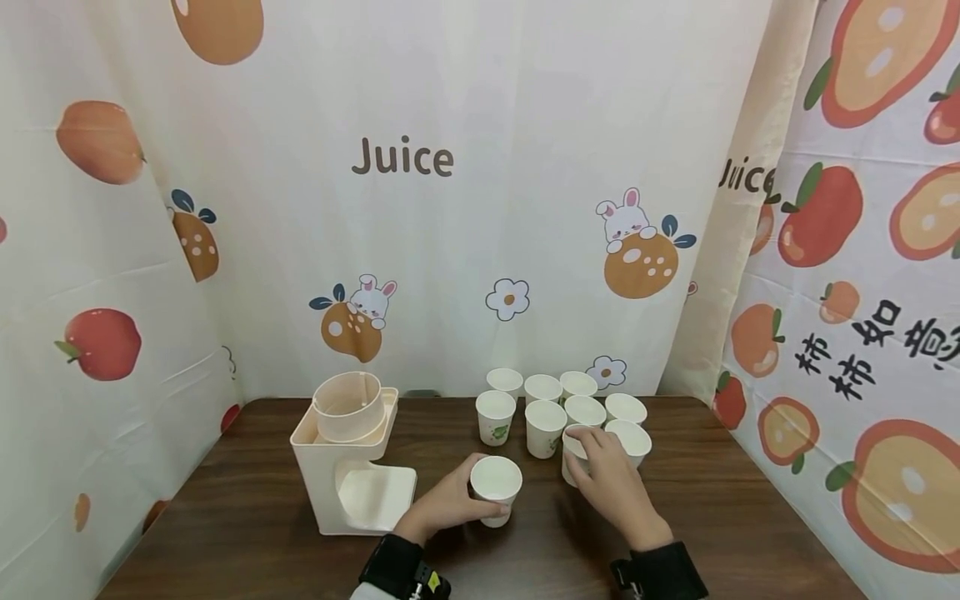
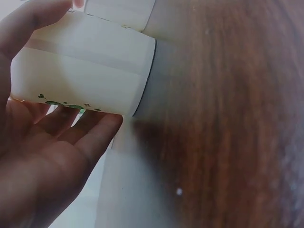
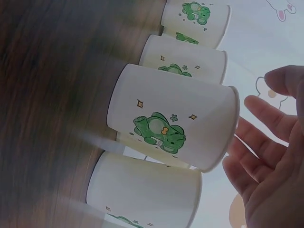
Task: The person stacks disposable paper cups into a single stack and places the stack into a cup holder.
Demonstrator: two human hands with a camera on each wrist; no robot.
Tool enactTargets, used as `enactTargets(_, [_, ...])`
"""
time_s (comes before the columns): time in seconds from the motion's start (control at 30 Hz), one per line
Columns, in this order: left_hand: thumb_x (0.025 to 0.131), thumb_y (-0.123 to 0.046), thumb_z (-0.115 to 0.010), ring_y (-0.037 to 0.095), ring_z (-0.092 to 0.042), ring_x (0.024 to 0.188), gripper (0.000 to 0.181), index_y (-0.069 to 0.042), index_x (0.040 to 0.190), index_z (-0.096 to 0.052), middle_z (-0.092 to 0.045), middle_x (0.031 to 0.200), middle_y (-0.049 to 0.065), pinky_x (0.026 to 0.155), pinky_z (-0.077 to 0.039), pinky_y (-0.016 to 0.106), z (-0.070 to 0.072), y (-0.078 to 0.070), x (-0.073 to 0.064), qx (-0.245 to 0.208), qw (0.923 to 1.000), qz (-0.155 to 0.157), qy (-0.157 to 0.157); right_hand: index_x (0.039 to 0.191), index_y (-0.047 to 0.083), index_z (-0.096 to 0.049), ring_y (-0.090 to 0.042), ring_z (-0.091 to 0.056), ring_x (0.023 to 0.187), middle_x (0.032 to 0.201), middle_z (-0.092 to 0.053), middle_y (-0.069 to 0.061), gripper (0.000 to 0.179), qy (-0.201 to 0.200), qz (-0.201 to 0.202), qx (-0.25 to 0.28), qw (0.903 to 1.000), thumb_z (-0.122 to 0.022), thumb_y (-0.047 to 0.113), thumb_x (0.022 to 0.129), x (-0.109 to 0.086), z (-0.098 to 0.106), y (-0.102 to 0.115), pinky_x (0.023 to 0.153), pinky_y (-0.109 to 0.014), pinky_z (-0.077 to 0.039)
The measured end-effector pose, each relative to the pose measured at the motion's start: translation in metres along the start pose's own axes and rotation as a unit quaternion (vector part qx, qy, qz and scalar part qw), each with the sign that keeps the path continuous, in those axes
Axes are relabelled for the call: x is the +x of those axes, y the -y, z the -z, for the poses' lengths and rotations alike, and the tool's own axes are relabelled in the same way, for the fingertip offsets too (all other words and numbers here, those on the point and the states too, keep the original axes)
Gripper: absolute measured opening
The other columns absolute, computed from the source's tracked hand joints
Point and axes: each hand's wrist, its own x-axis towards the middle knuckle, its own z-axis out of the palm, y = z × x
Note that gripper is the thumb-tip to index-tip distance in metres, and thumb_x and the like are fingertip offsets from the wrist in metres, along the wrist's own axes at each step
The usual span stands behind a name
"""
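My left hand grips a white paper cup near the front of the table, thumb on one side and fingers on the other. In the left wrist view the cup has a bit of green print, and its base is close to the wood. My right hand is over the front of a cluster of similar cups. In the right wrist view, its fingers are spread and loosely bent at the rim of a cup with a green bear print, not closed round it.
A cream dispenser-like stand with a round open holder on top stands left of my left hand. Several more white paper cups stand in rows at the back. Fruit-printed curtains enclose the brown wooden table.
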Motion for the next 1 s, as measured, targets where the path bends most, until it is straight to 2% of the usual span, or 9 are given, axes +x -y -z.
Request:
enactTargets(0.23, [0.082,-0.020,-0.084,0.021,-0.058,0.111,0.071,-0.007,0.139,-0.044,-0.060,0.122,0.004,0.093,-0.045,0.042,0.002,-0.004,-0.004,0.002,0.9997,0.012,0.021,0.110,0.002,-0.069,-0.037,-0.058,0.100,0.108,-0.064,-0.014,0.024,0.004,-0.028,-0.013,0.9995,-0.075,0.009,0.088,0.005,-0.003,-0.001,0.084,-0.049,-0.049])
enactTargets(0.43, [0.081,-0.018,-0.084,0.020,-0.058,0.110,0.070,-0.006,0.138,-0.045,-0.061,0.119,0.003,0.093,-0.045,0.040,0.002,-0.005,-0.009,-0.001,0.9995,0.004,0.033,0.106,0.000,-0.071,-0.036,-0.057,0.093,0.104,-0.064,-0.015,0.023,0.000,-0.019,-0.031,0.9993,-0.077,0.010,0.086,0.011,-0.005,-0.006,0.080,-0.048,-0.048])
enactTargets(0.6, [0.082,-0.015,-0.083,0.020,-0.058,0.111,0.069,-0.007,0.138,-0.045,-0.061,0.120,0.003,0.094,-0.044,0.042,0.003,-0.005,-0.010,-0.016,0.9989,0.004,0.044,0.105,-0.001,-0.073,-0.036,-0.057,0.096,0.101,-0.063,-0.015,0.026,-0.002,-0.011,-0.046,0.9989,-0.079,0.014,0.085,0.014,-0.006,-0.011,0.081,-0.049,-0.049])
enactTargets(0.73, [0.082,-0.015,-0.083,0.021,-0.057,0.112,0.070,-0.008,0.140,-0.044,-0.060,0.121,0.003,0.094,-0.044,0.044,0.003,-0.007,-0.012,-0.017,0.9986,0.010,0.048,0.107,0.000,-0.073,-0.037,-0.059,0.099,0.100,-0.063,-0.015,0.029,0.014,-0.009,-0.058,0.9982,-0.078,0.020,0.088,0.017,-0.005,-0.013,0.083,-0.051,-0.050])
enactTargets(1.0, [0.081,-0.015,-0.083,0.021,-0.057,0.112,0.071,-0.010,0.140,-0.045,-0.060,0.121,0.002,0.094,-0.044,0.044,0.002,-0.008,-0.013,-0.005,0.9986,0.019,0.049,0.116,0.004,-0.074,-0.033,-0.058,0.098,0.101,-0.062,-0.013,0.035,0.051,-0.022,-0.080,0.9953,-0.074,0.029,0.091,0.017,-0.004,-0.016,0.077,-0.050,-0.050])
